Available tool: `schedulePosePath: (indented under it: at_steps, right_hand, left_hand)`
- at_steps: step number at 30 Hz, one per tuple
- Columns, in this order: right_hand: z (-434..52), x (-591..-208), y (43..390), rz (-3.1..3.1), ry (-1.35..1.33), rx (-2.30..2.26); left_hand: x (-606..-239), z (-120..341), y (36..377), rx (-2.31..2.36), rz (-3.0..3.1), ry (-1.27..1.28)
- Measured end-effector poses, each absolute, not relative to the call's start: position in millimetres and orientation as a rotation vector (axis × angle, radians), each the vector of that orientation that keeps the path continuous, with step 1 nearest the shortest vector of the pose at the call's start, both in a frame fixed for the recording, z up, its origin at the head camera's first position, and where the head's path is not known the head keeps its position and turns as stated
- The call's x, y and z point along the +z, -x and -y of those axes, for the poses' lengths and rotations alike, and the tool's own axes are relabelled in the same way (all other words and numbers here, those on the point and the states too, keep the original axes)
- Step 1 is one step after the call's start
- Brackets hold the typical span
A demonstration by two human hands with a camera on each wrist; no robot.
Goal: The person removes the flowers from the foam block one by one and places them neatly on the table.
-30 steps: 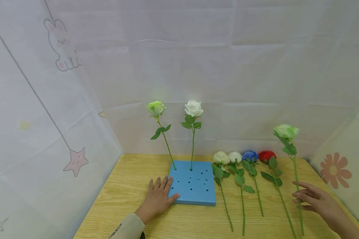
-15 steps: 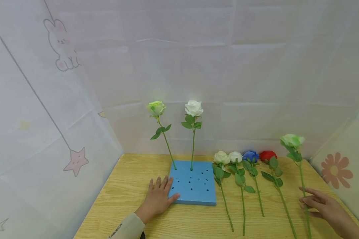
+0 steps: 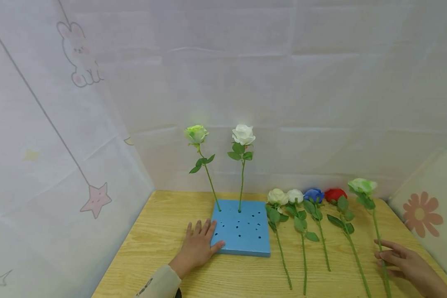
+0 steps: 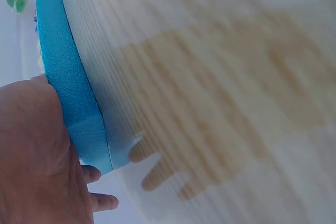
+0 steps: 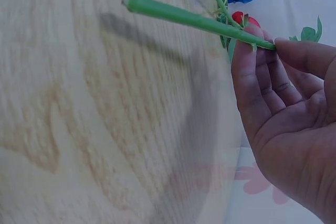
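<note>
One held rose (image 3: 362, 186): pale green and white bloom, to the right of the red rose (image 3: 335, 195); stem (image 5: 199, 22) slants toward the near edge. In the right wrist view, its cut end shows above the tabletop, with a shadow beneath.
Right hand (image 3: 402, 260): pinches the held rose by its stem between thumb and fingers.
Left hand (image 3: 197, 246): fingers straight and spread, gripping nothing; thumb rests on the near left corner of the blue board (image 3: 231, 243), index finger at its left edge, the other fingers on the table (image 3: 145, 252) just beside it.
Blue board: flat on the table, its top pierced by small dark holes.
Board, far left hole: green-tinged rose (image 3: 196, 134), standing, tilted to the left.
Board, far middle hole: tall white rose (image 3: 243, 134), standing nearly upright.
Row on table, left to right: cream rose (image 3: 277, 197), short white rose (image 3: 295, 196), blue rose (image 3: 314, 195), red rose; all lie with blooms at the far side and stems toward the near edge.
Backdrop: pale cloth (image 3: 320, 82) behind the table, printed with a rabbit (image 3: 80, 54), a pink star (image 3: 96, 200) and a red flower (image 3: 422, 214).
Left sleeve (image 3: 160, 283): light-coloured, dark marking near the cuff.
</note>
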State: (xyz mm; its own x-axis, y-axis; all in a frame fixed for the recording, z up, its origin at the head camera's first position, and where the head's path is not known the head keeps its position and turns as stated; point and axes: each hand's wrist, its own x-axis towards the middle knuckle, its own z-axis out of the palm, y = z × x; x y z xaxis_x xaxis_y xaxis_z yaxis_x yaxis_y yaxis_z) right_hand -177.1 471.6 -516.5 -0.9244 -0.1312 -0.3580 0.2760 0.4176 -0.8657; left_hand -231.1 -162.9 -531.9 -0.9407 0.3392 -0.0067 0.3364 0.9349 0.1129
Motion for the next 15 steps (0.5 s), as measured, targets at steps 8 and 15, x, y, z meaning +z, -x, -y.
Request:
schedulePosePath:
  at_steps: [8,15]
  right_hand:
    - [-475,-524,182,-2.280,-0.166,-1.516]
    - [-483,-530,186,-2.147,-0.076,-1.580]
  left_hand:
    - [-538,164,232,0.184,-3.098,-0.558]
    - [-540,165,232,0.173,-3.097,-0.547]
